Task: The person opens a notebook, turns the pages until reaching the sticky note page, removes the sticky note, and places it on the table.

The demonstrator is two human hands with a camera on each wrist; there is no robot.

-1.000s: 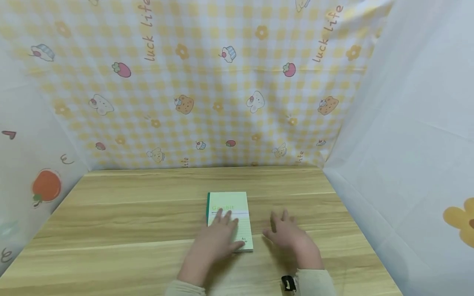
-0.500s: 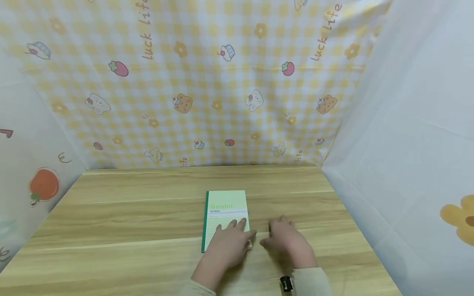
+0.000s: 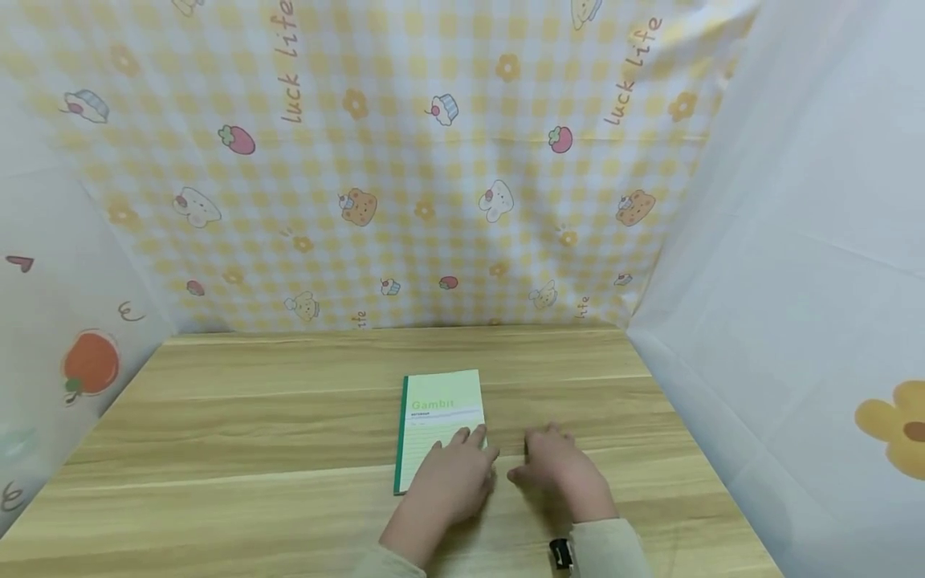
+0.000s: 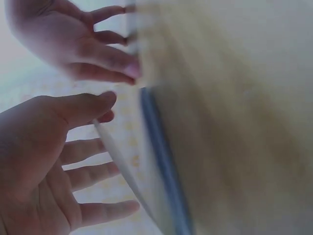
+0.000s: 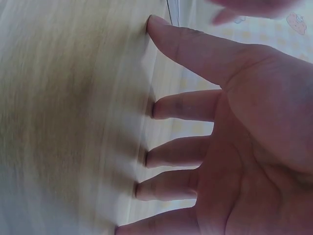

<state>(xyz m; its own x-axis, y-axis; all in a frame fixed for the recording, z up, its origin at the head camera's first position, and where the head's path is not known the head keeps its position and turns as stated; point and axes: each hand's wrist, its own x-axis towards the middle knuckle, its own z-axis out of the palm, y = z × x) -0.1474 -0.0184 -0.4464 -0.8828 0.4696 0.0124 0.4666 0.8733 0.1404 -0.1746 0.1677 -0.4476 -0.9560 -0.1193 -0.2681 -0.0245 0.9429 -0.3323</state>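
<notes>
A pale green notebook (image 3: 433, 417) with a dark green spine along its left side lies on the wooden table. My left hand (image 3: 455, 482) covers its lower right corner. In the left wrist view, the notebook's thin front cover (image 4: 128, 171) stands lifted at an angle from the dark-looking body (image 4: 164, 161). The left thumb and index finger pinch its edge, while the other fingers spread out behind it. To the right of the notebook, my right hand (image 3: 564, 470) rests its fingertips on the table and holds nothing. Its spread fingers (image 5: 183, 105) show in the right wrist view.
The wooden table (image 3: 253, 417) runs back to a yellow checked cloth (image 3: 405, 160) with cartoon prints. White cloth walls (image 3: 795, 281) enclose both sides. A small black object (image 3: 560, 554) sits beside the right sleeve.
My left hand has moved right across the notebook to its lower right edge, and the cover now tilts up slightly on that side. The right hand has stayed nearly still.
</notes>
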